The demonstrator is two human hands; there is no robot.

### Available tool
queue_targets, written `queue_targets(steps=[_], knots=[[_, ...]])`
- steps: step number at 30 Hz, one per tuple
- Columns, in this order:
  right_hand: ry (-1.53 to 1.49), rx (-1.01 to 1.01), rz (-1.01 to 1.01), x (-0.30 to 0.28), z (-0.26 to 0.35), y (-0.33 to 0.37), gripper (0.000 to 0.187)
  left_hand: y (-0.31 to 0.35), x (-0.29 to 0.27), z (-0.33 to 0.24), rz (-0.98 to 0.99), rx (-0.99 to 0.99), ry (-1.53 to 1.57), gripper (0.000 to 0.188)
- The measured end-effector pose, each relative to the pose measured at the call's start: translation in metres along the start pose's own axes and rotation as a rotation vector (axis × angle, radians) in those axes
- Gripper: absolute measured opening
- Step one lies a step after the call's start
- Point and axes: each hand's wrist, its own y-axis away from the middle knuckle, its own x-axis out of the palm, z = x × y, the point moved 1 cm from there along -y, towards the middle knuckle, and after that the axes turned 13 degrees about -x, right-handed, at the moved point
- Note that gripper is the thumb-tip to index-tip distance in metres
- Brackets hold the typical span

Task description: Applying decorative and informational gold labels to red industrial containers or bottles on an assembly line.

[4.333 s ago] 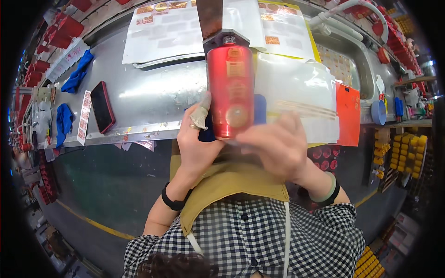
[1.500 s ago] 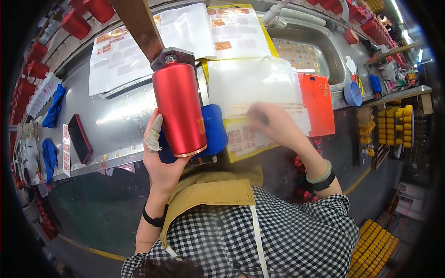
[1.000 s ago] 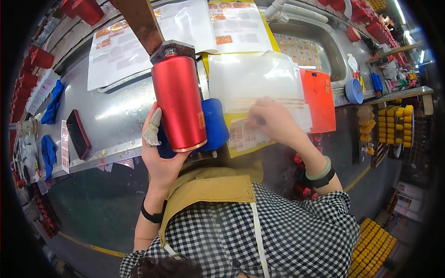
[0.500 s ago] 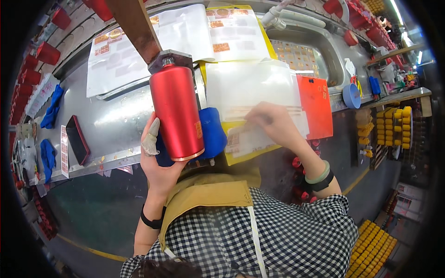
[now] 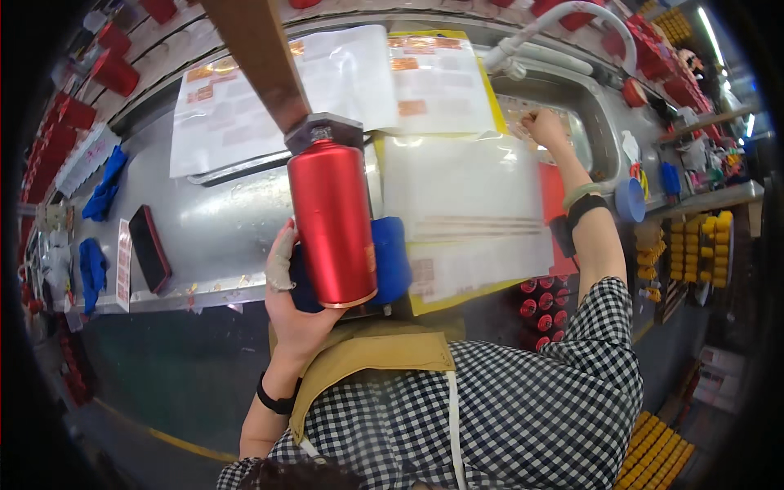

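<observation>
My left hand (image 5: 296, 322) is wrapped around the lower end of a shiny red metal bottle (image 5: 331, 224), a pale finger cover on its thumb. The bottle lies tilted over a blue cloth-like pad (image 5: 394, 257), its neck end against a dark angular block (image 5: 327, 131) under a wooden bar (image 5: 261, 61). Over at the sink (image 5: 604, 135), my right hand (image 5: 545, 129) reaches above a sheet of small printed stickers (image 5: 513, 110). Its fingers are curled together; whatever they pinch is too small to make out.
White sheets with orange printed labels (image 5: 282, 98) and a translucent sheet (image 5: 461, 180) cover the metal bench. A phone (image 5: 149, 249) and blue cloths (image 5: 104, 184) lie at left. A white tap (image 5: 506, 53) and a blue bowl (image 5: 630, 200) are at right.
My right hand has left the translucent sheet and moved right and away, to above the sink. My left hand stays on the bottle; the whole view has shifted slightly.
</observation>
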Motion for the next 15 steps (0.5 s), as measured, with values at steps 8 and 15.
queue_targets(steps=[8,15], knots=[[0.143,-0.149,-0.184,-0.056,0.071,0.040,0.021,-0.001,-0.003,-0.006,0.103,-0.098,0.112,0.120],[-0.208,-0.557,-0.419,-0.122,0.207,0.133,0.016,-0.003,-0.003,-0.004,0.080,-0.069,0.069,0.120]])
